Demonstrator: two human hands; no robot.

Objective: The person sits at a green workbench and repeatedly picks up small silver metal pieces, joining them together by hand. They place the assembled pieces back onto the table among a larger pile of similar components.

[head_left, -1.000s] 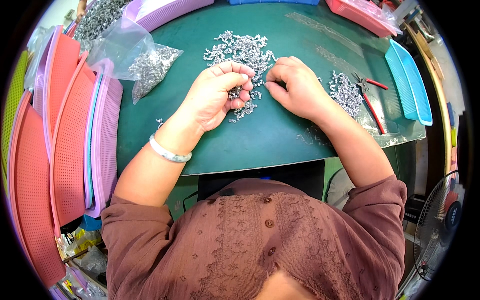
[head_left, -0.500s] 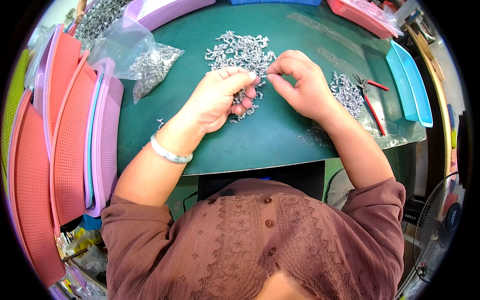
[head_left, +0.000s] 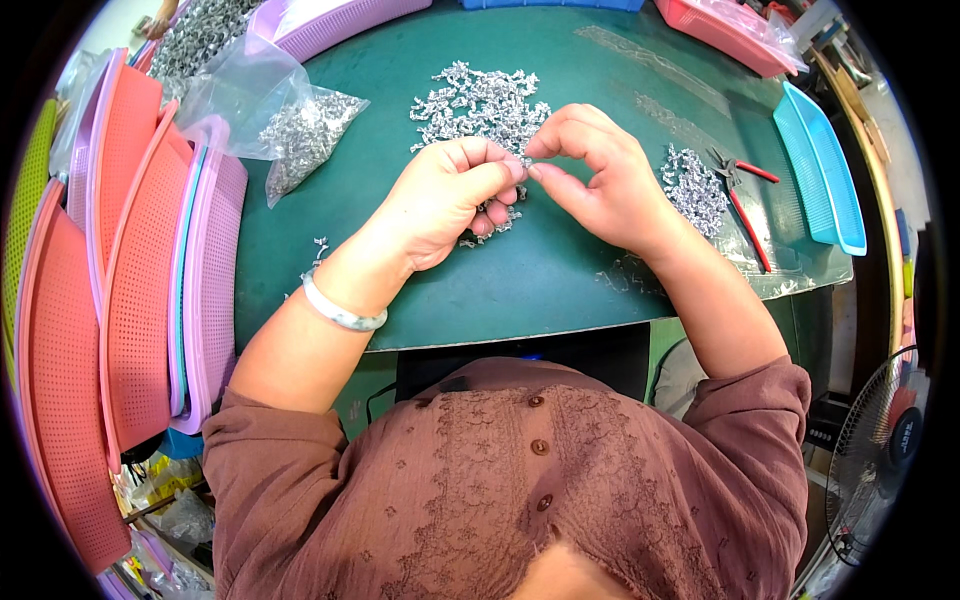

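Observation:
My left hand (head_left: pixel 445 200) is closed in a pinch, thumb against forefinger, at the near side of a heap of small silvery metal parts (head_left: pixel 480 95). A tiny silvery metal part (head_left: pixel 527 163) shows between its fingertips and those of my right hand (head_left: pixel 605 185), which is pinched too. The fingertips of both hands meet there, and the part's exact shape is too small to make out. A smaller pile of silvery parts (head_left: pixel 694 195) lies right of my right hand, beside red-handled pliers (head_left: pixel 746 228).
A clear plastic bag of metal parts (head_left: pixel 310 135) lies on the green table (head_left: pixel 480 300) at left. Pink and purple perforated baskets (head_left: pixel 150 300) stand stacked along the left edge. A blue basket (head_left: pixel 820 165) is at right, a fan (head_left: pixel 875 450) below it.
My right hand has moved slightly left, and my left hand a little right. Their fingertips, apart before, now come together at the tiny part.

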